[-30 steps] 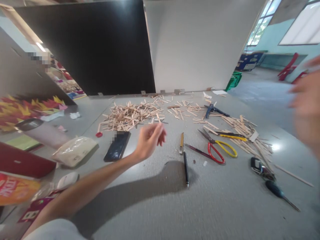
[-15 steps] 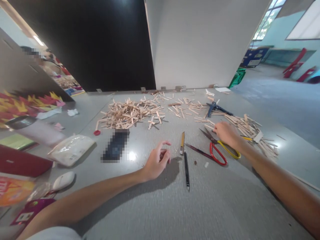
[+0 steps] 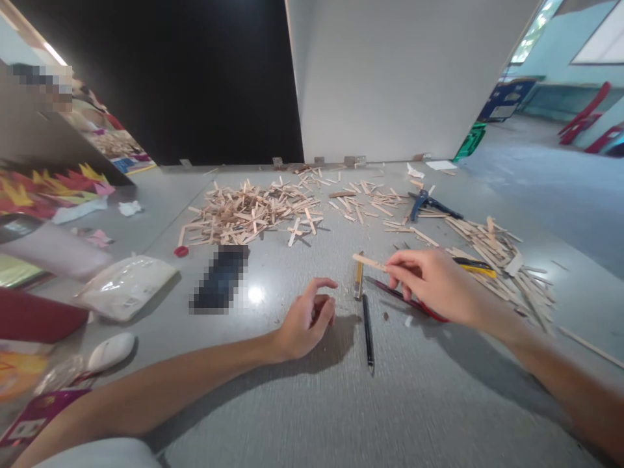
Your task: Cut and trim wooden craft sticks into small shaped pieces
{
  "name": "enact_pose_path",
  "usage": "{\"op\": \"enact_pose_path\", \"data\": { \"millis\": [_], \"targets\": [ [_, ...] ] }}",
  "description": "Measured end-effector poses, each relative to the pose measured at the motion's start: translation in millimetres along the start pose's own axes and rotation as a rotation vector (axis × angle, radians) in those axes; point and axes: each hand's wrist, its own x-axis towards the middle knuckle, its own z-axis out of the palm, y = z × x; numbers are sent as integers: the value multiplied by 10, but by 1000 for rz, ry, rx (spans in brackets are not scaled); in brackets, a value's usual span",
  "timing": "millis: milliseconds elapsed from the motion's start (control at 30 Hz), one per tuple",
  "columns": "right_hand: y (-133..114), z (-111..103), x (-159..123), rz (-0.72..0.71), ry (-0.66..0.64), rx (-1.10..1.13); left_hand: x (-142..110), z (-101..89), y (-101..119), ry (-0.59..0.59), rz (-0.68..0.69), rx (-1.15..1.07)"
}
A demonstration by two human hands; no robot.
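Change since the earlier frame: your right hand (image 3: 433, 286) has come in from the stick scatter on the right to the middle of the worktop (image 3: 302, 403), now carrying a wooden stick (image 3: 368, 262); your left hand (image 3: 308, 318) has stayed put.

Right hand: fingers (image 3: 397, 265) pinched shut on one end of the wooden stick. The stick points left, raised above the worktop, its free end over the yellow utility knife (image 3: 359, 276).

Left hand: resting on the worktop near the middle, fingers loosely curled, forefinger lifted, holding nothing. Just left of the black pen (image 3: 368, 330).

Black pen: lying flat, pointing near to far, directly nearer than the utility knife.

Scissors (image 3: 414, 304): red handle, mostly hidden under your right hand; dark blades show to its left.

Large heap of sticks (image 3: 244, 214): far centre-left of the worktop.

Smaller scatter of sticks (image 3: 365, 205): far centre, right of the heap.

Long spread of sticks (image 3: 502, 260): right side, beyond your right hand.

Blue-handled pliers (image 3: 429, 205): far right, between the two scatters.

Phone (image 3: 219, 278): flat, left of your left hand, nearer than the heap.

White plastic bag (image 3: 124, 286): left of the phone.

White mouse (image 3: 110, 351): near left.
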Motion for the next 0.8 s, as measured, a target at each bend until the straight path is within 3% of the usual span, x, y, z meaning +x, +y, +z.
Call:
{"op": "enact_pose_path", "data": {
  "millis": [233,633,700,800],
  "targets": [
    [-80,137,-80,-59,-184,54,15,-9,-14,17,54,69],
    [-116,260,-36,33,-410,246,-1,-12,16,33,65,115],
    [-109,297,-33,25,-373,226,-3,-16,15,31,76,117],
    [-77,340,-29,-49,-219,104,-7,-21,15,26,90,115]
  ]
}}
